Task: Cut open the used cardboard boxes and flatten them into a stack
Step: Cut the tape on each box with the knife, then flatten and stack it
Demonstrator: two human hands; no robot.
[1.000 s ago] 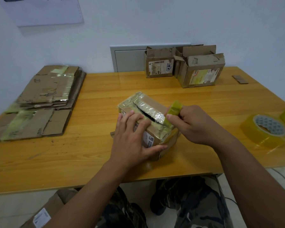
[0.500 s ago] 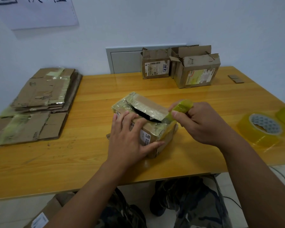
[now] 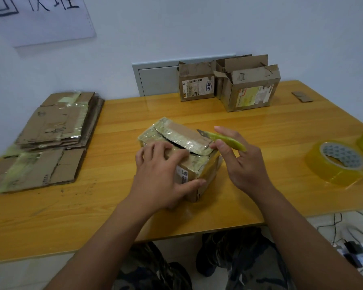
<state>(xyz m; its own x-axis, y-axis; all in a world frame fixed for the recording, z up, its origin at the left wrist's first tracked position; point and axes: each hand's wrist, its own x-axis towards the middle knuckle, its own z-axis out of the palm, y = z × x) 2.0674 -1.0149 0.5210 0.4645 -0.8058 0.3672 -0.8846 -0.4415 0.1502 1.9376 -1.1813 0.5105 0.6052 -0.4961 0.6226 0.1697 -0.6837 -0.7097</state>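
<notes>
At the far left of the yellow wooden surface [image 3: 249,126] lay a stack of flattened brown cardboard sheets [image 3: 57,126] striped with clear tape, resting on a wider flattened sheet beneath. Near the middle front sat the small brown cardboard box wrapped in glossy clear tape [image 3: 180,151], its top seam already slit so that a dark gap showed under the lifted flap; nothing could be made out inside it. The left hand [image 3: 159,176] pressed down on the box's near top with spread fingers while its thumb wrapped the front corner by the white label, steadying it. Just to the right, the right hand [image 3: 239,158] pinched a slim green utility knife [image 3: 224,139] between thumb and forefinger, the other fingers loosely extended, the short blade pointing at the flap's right end. The box looked light and rather soft, its crumpled walls likely to give under pressure, and the tape skin probably slick, so bracing it from above at a corner seemed the sound hold, with fingers kept clear of the cutting line. At the back stood two opened brown cardboard boxes with shipping labels [image 3: 228,84], flaps up, their contents hidden. Farther right lay two small cardboard scraps [image 3: 302,96], and a roll of yellowish clear packing tape [image 3: 335,162] rested near the edge, with part of a second roll beyond it.
</notes>
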